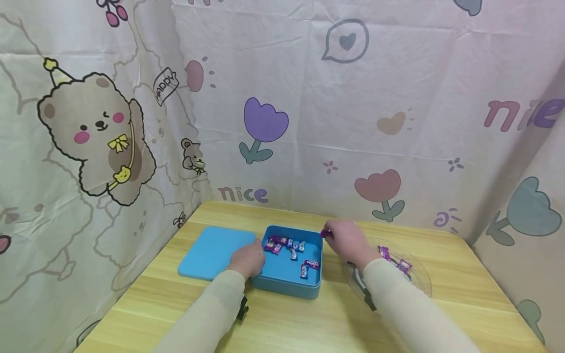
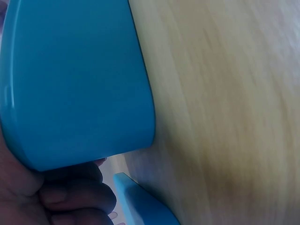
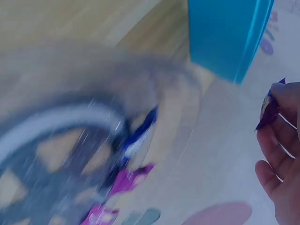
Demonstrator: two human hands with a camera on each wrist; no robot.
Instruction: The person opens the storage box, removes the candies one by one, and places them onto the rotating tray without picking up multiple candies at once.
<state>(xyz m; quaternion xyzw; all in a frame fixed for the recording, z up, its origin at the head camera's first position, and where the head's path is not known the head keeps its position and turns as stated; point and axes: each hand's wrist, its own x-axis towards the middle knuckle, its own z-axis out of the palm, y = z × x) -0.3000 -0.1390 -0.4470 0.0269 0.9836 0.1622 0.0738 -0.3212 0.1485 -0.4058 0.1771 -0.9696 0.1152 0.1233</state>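
A blue box (image 1: 287, 287) without its lid stands on the table, with several small wrapped candies (image 1: 276, 245) inside. My left hand (image 1: 248, 258) grips the box at its left wall; in the left wrist view its thumb and curled fingers (image 2: 77, 194) are at the corner of the box. Between thumb and fingers, my right hand (image 1: 348, 241) pinches a purple wrapped candy (image 3: 269, 110), near the box's right back rim. Below the right forearm is a clear round plate (image 1: 421, 274) with more candies (image 1: 403, 265), partly hidden by the sleeve.
A flat blue lid (image 1: 207, 255) lies on the wooden table (image 1: 304, 326), left of the box. Behind the table hangs a printed curtain (image 1: 309, 122), which also runs along both sides. A dark strap piece (image 1: 242, 309) shows at the left wrist.
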